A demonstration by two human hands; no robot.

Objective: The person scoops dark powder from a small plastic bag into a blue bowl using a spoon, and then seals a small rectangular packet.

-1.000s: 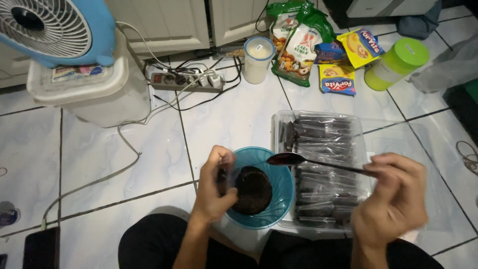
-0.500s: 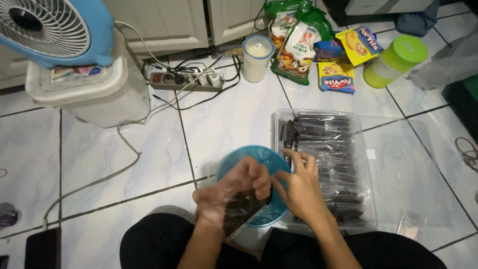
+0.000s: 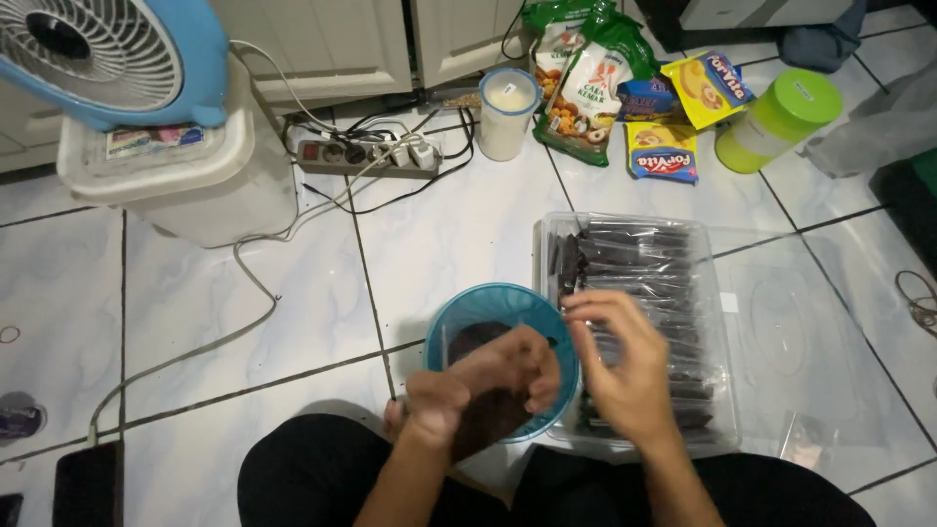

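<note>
Left hand (image 3: pixel 488 385) grip closes on a dark filled pouch (image 3: pixel 488 415) over the round blue plastic bowl (image 3: pixel 468 307) on the white tiled floor (image 3: pixel 439 234); right hand (image 3: pixel 625 366) fingers pinch near it, hold unclear. Clear plastic tray of dark packets (image 3: pixel 634 263) sits right.

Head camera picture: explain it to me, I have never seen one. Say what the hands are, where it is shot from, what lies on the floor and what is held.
No machine: a person sits on a tiled floor, wearing a camera on the head that looks down. The left hand and right hand meet over a blue bowl of dark stuff; what they pinch is too blurred to tell. Beside it stands a clear tray of dark packets. Farther off are snack bags, a green jar, a power strip and a fan.
</note>
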